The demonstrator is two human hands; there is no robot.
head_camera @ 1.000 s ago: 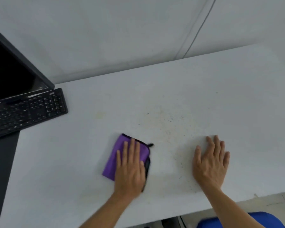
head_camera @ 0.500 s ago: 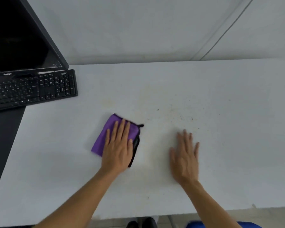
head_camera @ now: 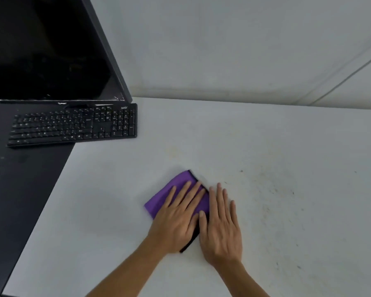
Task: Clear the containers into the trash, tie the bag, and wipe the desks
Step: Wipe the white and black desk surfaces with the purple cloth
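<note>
Cloth (head_camera: 177, 181) under two flat hands

The purple cloth lies on the white desk (head_camera: 276, 136). It is folded and has a black edge on its right side. The left hand (head_camera: 176, 221) lies flat on top of it. Its fingers (head_camera: 180, 202) are straight and a little apart, and they point up and to the right. They press down on the cloth and do not curl round it. Purple shows past the fingertips and to the left of the little finger.

The right hand (head_camera: 222, 230) lies flat too, right next to the left hand. Its fingers (head_camera: 219, 198) are straight, with the little finger a bit apart from the rest. They rest on the bare desk, just right of the cloth's black edge. Its thumb (head_camera: 202, 221) lies on that black edge.

Small dark specks (head_camera: 272, 191) dot the desk to the right of the right fingers. Far past the left fingertips, up and to the left, a black keyboard (head_camera: 73, 125) sits partly on a dark mat (head_camera: 19, 189) and partly on the desk. A black screen (head_camera: 47, 50) stands behind it.
</note>
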